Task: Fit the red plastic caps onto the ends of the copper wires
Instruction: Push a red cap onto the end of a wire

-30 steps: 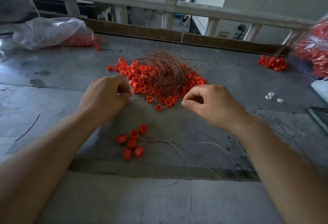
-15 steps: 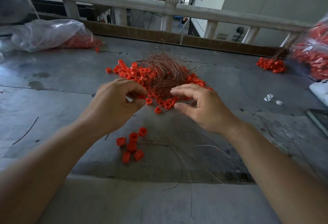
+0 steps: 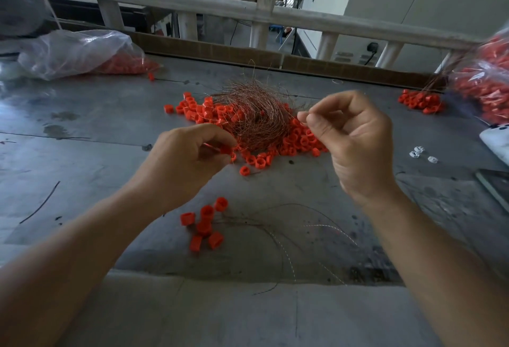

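Observation:
A tangled bundle of thin copper wires [image 3: 256, 115] lies mid-table on a spread of loose red plastic caps [image 3: 297, 140]. My left hand [image 3: 187, 159] hovers at the pile's near left edge, its fingertips pinching a red cap [image 3: 226, 150]. My right hand [image 3: 355, 137] is raised to the right of the bundle, thumb and forefinger pinching a single copper wire that runs back toward the tangle. A small cluster of red caps with wires attached [image 3: 205, 224] lies on the table near me, their thin strands trailing to the right.
A clear bag of red caps [image 3: 82, 52] lies at the back left, another bag [image 3: 487, 82] at the right edge beside a small heap of caps [image 3: 421, 100]. Small white pieces [image 3: 421, 154] lie on the right. A white railing [image 3: 220, 8] runs behind the grey table [image 3: 82, 132].
My right hand has lifted up and to the right, away from the pile, drawing out a wire. My left hand has stayed at the pile's edge, pinching a cap.

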`<act>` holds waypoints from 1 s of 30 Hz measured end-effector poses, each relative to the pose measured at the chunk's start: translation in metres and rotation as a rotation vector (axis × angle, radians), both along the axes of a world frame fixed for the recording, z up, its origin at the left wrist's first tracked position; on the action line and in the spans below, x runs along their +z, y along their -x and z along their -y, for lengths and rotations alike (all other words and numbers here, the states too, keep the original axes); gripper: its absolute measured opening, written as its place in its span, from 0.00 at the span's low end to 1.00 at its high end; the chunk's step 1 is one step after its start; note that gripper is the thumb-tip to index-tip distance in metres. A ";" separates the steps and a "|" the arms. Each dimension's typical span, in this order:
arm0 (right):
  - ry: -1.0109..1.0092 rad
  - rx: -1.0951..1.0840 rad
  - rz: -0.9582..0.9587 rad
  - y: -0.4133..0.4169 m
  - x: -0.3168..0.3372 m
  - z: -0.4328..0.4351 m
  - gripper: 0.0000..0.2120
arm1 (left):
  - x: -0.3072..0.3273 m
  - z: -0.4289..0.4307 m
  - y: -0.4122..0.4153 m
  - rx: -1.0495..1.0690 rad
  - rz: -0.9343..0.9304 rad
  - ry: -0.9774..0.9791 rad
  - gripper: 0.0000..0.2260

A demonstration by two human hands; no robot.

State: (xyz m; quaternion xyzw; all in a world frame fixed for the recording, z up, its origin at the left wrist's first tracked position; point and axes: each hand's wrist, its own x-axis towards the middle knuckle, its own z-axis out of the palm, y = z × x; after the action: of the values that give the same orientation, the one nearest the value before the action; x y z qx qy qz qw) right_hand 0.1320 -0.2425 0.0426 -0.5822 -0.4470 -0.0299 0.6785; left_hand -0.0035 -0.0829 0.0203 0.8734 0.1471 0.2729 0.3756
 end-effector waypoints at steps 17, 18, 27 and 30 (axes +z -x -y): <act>0.103 -0.120 0.495 0.018 0.016 0.006 0.10 | 0.016 0.011 0.008 -0.330 0.195 0.563 0.12; 0.128 -0.110 0.501 0.020 0.014 0.004 0.10 | 0.017 0.012 0.009 -0.336 0.200 0.569 0.12; 0.260 -0.048 0.467 0.030 0.007 -0.003 0.09 | 0.016 0.014 0.011 -0.392 0.162 0.585 0.13; 0.287 -0.042 0.460 0.031 0.006 -0.004 0.08 | 0.017 0.014 0.012 -0.442 0.147 0.571 0.14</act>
State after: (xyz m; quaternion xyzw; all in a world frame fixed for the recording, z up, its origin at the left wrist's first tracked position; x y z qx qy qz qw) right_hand 0.1006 -0.2389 0.0487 -0.6593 -0.5769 -0.1119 0.4690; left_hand -0.0158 -0.0969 0.0370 0.7221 -0.0022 0.1951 0.6637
